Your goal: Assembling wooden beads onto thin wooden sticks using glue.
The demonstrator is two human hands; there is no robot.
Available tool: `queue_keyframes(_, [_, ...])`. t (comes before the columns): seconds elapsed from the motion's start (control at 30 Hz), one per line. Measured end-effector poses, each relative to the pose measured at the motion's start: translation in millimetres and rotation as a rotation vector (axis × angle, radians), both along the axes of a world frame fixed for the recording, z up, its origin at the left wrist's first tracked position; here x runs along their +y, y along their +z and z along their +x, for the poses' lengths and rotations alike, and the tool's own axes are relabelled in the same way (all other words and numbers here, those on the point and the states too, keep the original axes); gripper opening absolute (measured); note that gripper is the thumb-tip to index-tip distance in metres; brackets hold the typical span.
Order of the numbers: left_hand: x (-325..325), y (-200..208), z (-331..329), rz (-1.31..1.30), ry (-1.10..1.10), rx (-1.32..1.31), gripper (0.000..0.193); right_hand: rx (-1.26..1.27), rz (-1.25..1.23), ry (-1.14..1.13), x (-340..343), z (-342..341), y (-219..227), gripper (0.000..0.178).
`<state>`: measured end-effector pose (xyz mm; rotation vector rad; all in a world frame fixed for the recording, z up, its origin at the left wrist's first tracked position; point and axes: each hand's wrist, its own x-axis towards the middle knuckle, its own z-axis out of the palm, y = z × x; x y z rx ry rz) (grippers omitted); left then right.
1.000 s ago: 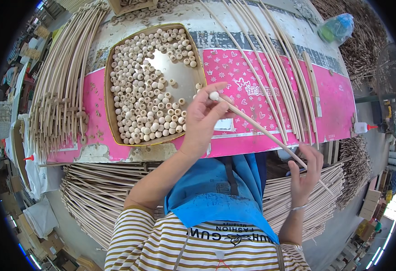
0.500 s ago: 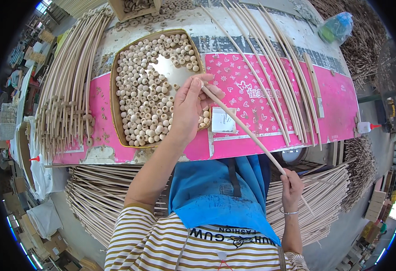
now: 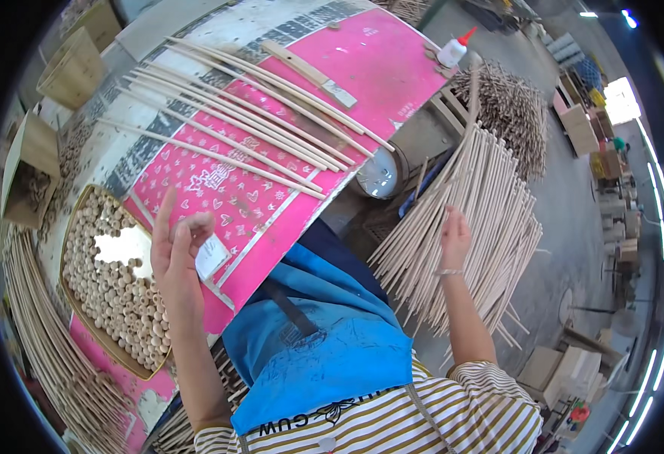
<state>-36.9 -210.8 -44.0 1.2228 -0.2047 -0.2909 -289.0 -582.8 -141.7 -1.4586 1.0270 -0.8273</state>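
My left hand point(image 3: 180, 246) is raised over the near part of the pink-covered table point(image 3: 392, 45), one finger stretched up and the others loosely bent, holding nothing. Beside it lies a small whitish square piece point(image 3: 212, 257). To its left stands a gold-rimmed tray point(image 3: 82, 303) of round wooden beads point(image 3: 112, 284) with holes. My right hand point(image 3: 455, 233) is open above a large pile of pale wooden rods point(image 3: 491, 204), fingers pointing up. A blurred wooden rod point(image 3: 474, 94) slants over the pile's far end, apart from the hand.
Several wooden rods point(image 3: 233, 125) lie across the table beside a flat wooden strip point(image 3: 309, 72). A white bottle with a red tip point(image 3: 453, 49) stands at the table's edge. Rods with wooden discs point(image 3: 44, 333) lie at far left. Below the edge is a round metal basin point(image 3: 380, 174).
The view has swung to the right. The rod that both hands held has left them and is now over the pile on the right. Both hands have opened.
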Motion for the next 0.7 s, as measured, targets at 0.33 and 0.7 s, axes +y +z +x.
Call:
queue_keyframes(0.33, [24,-26,-26,0.056,0.043,0.129,0.037,0.899,-1.015,-0.368,-259,-163,-78,0.034])
queue_keyframes(0.7, [38,-24,-48,0.158,-0.008,0.099,0.034,0.177,-0.821,0.879,89,221,42,0.016])
